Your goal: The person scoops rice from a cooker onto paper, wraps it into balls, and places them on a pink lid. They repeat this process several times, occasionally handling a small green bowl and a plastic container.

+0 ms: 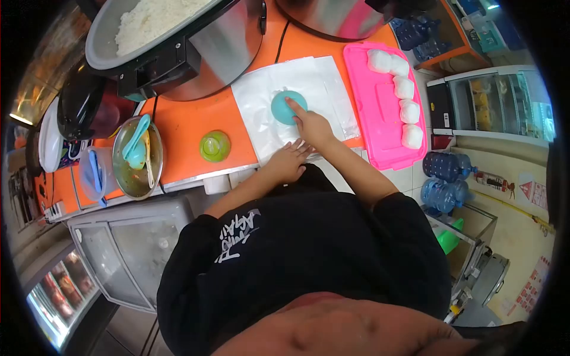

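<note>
A round teal dish (284, 113), perhaps an upturned small bowl, rests on white sheets of wrapping paper (261, 89) with a shiny surface. The index finger of my right hand (314, 129) is stretched out onto the top of the dish, while its other fingers look partly curled. Close to the table's front edge, my left hand (288, 161) lies on the lower part of the sheets with its fingers extended and nothing held. To the right, a pink plastic lid or tray (380, 133) carries several white wrapped rounded bundles (409, 111).
A large cooker (219, 53) full of white rice stands at the back left, with another metal pot (332, 18) beside it. On the orange table (184, 124) are a green cup (214, 146) and a metal bowl (136, 187) with utensils. Blue water bottles (442, 166) stand at right.
</note>
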Motion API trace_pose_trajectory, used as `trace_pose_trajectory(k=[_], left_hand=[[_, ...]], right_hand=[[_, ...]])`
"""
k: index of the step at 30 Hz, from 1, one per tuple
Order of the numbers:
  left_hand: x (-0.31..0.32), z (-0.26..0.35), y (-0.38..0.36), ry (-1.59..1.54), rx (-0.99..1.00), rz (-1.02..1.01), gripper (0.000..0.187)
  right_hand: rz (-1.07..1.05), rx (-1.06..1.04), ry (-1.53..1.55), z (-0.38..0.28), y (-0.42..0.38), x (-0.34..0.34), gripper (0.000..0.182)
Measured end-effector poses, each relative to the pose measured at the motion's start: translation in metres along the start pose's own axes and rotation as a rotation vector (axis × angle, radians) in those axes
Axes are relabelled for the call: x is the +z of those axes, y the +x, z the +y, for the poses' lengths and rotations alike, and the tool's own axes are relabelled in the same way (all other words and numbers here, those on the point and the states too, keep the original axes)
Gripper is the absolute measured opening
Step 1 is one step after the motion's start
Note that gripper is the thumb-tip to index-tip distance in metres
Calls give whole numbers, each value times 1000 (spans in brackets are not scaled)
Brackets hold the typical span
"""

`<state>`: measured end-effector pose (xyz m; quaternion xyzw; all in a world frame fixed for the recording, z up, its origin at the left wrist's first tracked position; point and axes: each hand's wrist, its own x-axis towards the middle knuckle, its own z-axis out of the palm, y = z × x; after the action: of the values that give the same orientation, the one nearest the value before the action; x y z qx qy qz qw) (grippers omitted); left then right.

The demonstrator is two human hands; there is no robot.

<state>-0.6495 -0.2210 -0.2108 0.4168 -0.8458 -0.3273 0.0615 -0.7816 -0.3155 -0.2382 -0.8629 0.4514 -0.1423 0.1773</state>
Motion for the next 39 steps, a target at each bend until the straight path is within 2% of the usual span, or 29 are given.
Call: trace_pose_trajectory(k=[4, 6, 7, 9, 10, 11, 13, 14, 16, 17, 19, 21, 23, 25, 27, 29, 30, 32, 33, 34, 35, 36, 38, 39], left_hand=[[-1, 6, -1, -24, -44, -2, 55], [-4, 13, 0, -94, -77, 87, 51], [-4, 18, -1, -109, -105, 91, 51], [-15, 27, -6, -46, -83, 205, 44], [-15, 30, -10, -41, -81, 331, 40], [-13, 30, -18, -38, -103, 329, 40], [-11, 27, -32, 20, -275, 531, 38], [-9, 30, -38, 27, -289, 530, 38], [-1, 42, -50, 107, -423, 653, 43], [4, 47, -50, 107, -432, 644, 43], [16, 54, -42, 259, -625, 761, 50], [18, 48, -41, 235, -660, 777, 52], [14, 38, -47, 211, -685, 776, 53], [10, 21, -63, 159, -814, 767, 52], [4, 16, -73, 185, -768, 756, 51], [-8, 19, -81, 284, -546, 581, 49], [-16, 24, -77, 238, -459, 601, 45], [-32, 36, -64, 220, -434, 615, 45], [-36, 40, -56, 202, -413, 636, 44], [-37, 38, -47, 240, -417, 694, 35], [-34, 24, -44, 236, -417, 699, 35], [-30, 7, -43, 229, -445, 665, 29], [-35, -4, -44, 247, -492, 672, 13], [-30, -7, -48, 243, -491, 669, 13]], right_hand=[[-35, -37, 106, 1, 6, -20, 57], [152, -131, 162, -10, -4, -48, 58], [126, -144, 177, -3, -3, -49, 58], [276, -96, 124, 22, 16, -49, 59], [232, -57, 118, 40, 33, -53, 59], [187, -13, 111, 59, 49, -58, 59], [-145, 240, 83, 77, 86, -85, 60], [-150, 231, 94, 82, 95, -92, 60], [16, 57, -377, 86, 101, -96, 62], [8, 57, -367, 84, 96, -93, 62], [176, -216, -270, 78, 84, -93, 59], [-424, -432, 141, 64, 45, -89, 50], [-500, -587, 174, 54, -5, -82, 35], [-486, -540, 132, 56, -18, -67, 28], [-497, -501, 90, 54, -21, -68, 21], [-487, -469, 88, 51, -18, -71, 12], [-489, -463, 91, 49, -15, -73, 12], [-607, -313, 98, 44, -9, -79, 10], [-612, -309, 95, 36, -6, -88, 10], [-572, -181, 209, 27, -3, -100, 9], [-528, -54, 320, 22, -2, -106, 9], [-530, -53, 316, 25, 0, -104, 9], [-360, -169, 369, 39, 1, -94, 12], [-363, -164, 368, 49, -8, -86, 12]])
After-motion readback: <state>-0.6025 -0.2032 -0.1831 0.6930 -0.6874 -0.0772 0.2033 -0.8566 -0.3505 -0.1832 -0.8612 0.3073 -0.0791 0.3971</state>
